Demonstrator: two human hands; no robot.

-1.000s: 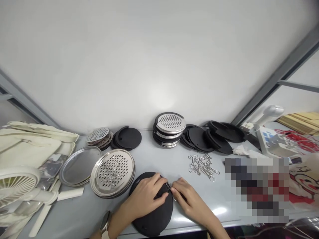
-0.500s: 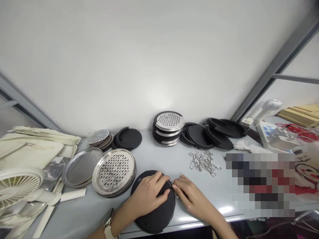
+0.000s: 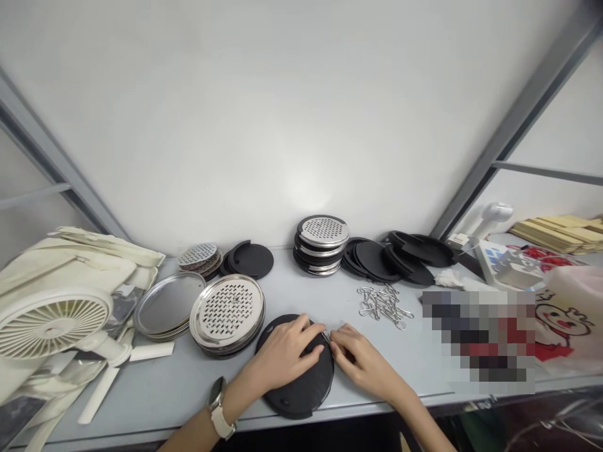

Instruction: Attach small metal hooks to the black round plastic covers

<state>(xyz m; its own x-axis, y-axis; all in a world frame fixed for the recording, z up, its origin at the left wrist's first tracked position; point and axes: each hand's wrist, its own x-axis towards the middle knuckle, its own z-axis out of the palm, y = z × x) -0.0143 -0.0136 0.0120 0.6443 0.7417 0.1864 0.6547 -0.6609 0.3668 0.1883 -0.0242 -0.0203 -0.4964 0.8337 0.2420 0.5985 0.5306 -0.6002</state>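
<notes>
A round black disc [image 3: 301, 392] lies on the table near its front edge. My left hand [image 3: 289, 355] rests over the disc, thumb and curved fingers gripping it towards its right rim. At that rim a small bit of bent metal wire [image 3: 326, 338] shows between my hands, seemingly a wire hook like those in the pile. My right hand [image 3: 355, 358] pinches it with closed fingers, which hide most of it. Just left of the disc stands a stack of round metal grater plates [image 3: 228, 311]. Loose wire hooks [image 3: 384, 304] lie in a heap to the right.
Plain metal discs [image 3: 169, 304] and a white fan [image 3: 56, 323] stand at left. Along the wall are smaller grater plates [image 3: 198, 254], black discs [image 3: 252, 259], a stack of graters in black holders [image 3: 324, 232] and more black parts [image 3: 377, 260]. A printed bag [image 3: 570, 314] sits far right.
The camera view has shifted slightly, so the scene sits a little further right at the left side. Both hands stay at the disc's rim, with less of the wire showing.
</notes>
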